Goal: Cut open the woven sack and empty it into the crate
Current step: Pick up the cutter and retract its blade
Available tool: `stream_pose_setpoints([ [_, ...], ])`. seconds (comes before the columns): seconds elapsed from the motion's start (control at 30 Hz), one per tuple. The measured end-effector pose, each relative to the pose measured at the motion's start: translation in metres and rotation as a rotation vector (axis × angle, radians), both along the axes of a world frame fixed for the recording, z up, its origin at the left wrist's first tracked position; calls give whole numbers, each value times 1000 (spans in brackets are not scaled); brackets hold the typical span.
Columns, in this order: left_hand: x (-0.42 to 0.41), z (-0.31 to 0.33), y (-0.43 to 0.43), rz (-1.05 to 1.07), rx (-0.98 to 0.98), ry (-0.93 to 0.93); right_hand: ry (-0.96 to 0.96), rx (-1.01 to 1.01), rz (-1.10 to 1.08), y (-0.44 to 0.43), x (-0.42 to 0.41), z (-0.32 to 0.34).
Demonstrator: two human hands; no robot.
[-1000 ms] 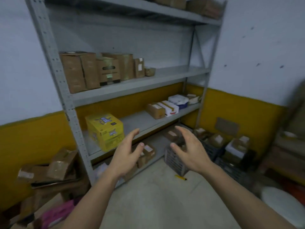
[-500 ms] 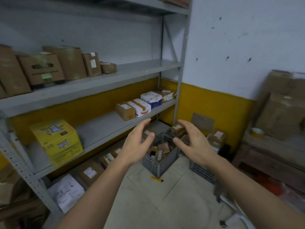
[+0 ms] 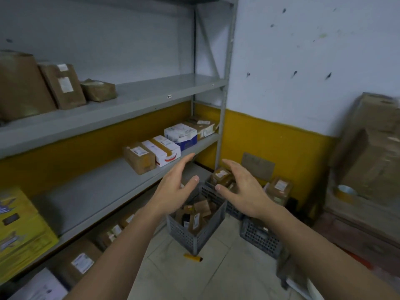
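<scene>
A grey plastic crate (image 3: 194, 234) stands on the floor by the shelf's corner post, filled with small brown parcels. A yellow cutter (image 3: 192, 258) lies on the tiles just in front of it. My left hand (image 3: 173, 189) and my right hand (image 3: 242, 189) are raised side by side in the air above the crate, palms facing each other, fingers relaxed and spread, holding nothing. No woven sack can be seen.
A grey metal shelf unit (image 3: 138, 98) with cardboard boxes fills the left; a yellow box (image 3: 19, 232) sits at its near end. More grey crates (image 3: 259, 237) with parcels stand along the wall. Stacked cartons (image 3: 372, 148) and a tape roll (image 3: 346, 190) sit on the right.
The view has swung to the right and moved closer to the crates. Both hands stay raised and empty in front of me, now a little nearer each other.
</scene>
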State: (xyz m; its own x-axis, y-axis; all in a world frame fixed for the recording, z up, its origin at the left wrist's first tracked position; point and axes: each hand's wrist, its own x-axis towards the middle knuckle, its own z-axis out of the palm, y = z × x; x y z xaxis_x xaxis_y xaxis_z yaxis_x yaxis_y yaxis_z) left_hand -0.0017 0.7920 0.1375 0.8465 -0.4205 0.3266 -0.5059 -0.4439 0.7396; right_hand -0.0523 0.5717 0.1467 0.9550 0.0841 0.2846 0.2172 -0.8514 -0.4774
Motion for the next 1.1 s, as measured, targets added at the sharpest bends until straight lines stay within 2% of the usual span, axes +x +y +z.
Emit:
stream_pose_setpoints([
  [0.1, 47, 5, -9, 10, -22, -23, 5, -7, 4, -17, 48, 3],
  [0.23, 91, 6, -14, 5, 44, -28, 14, -6, 21, -32, 107, 2],
  [0.37, 125, -5, -18, 91, 86, -25, 36, 49, 71, -46, 163, -7],
  [0.53, 150, -18, -37, 157, 10, 101, 72, 71, 150, -60, 224, -26],
  [0.8, 189, -46, -57, 295, -62, 172, 114, 97, 335, -59, 289, -48],
  [0.93, 215, -90, -59, 313, -83, 239, 116, 102, 373, -57, 311, -81],
  [1.1, 255, -203, -61, 333, -55, 226, 123, 136, 353, -62, 337, -195],
])
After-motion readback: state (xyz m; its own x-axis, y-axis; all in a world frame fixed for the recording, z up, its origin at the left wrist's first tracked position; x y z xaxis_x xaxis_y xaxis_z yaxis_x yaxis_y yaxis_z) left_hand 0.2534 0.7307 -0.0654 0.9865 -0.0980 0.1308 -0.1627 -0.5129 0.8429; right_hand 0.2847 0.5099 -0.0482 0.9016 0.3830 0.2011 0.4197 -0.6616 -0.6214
